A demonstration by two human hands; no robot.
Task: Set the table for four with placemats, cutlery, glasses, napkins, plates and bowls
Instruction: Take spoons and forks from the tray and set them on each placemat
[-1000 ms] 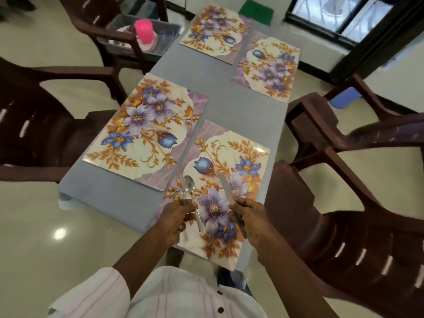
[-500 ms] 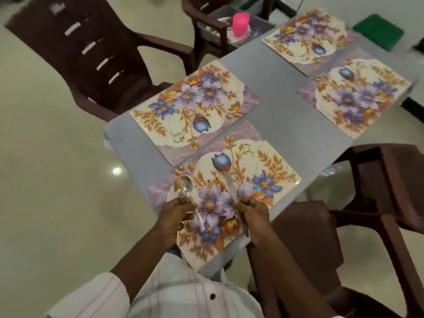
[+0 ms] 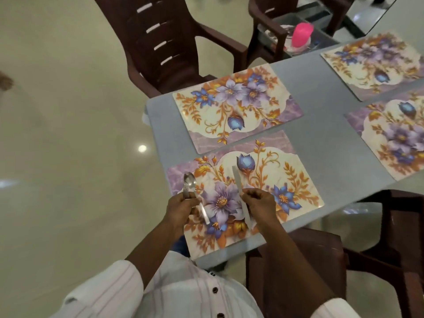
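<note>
Several floral placemats lie on the grey table [image 3: 321, 143]. Over the nearest placemat [image 3: 296, 180], my left hand [image 3: 181, 210] grips a spoon [image 3: 189, 180] together with a fork, their heads pointing away from me above the mat's left part. My right hand [image 3: 260, 203] holds a table knife [image 3: 237, 180] by the middle, blade pointing away over the mat's centre. A second placemat [image 3: 238, 106] lies just beyond, and two more [image 3: 376, 65] [image 3: 394, 136] sit at the right. No cutlery rests on any mat.
Dark brown plastic chairs stand around the table: one [image 3: 160, 42] at the far left side, one [image 3: 298, 267] right beside me, another [image 3: 401, 226] at the right. A pink cup [image 3: 302, 34] sits in a tray on a further chair. Glossy tile floor [image 3: 68, 134] lies to the left.
My view has swung left and closer to the near placemat. Both hands stay over it with the cutlery, the knife now more over the mat's middle.
</note>
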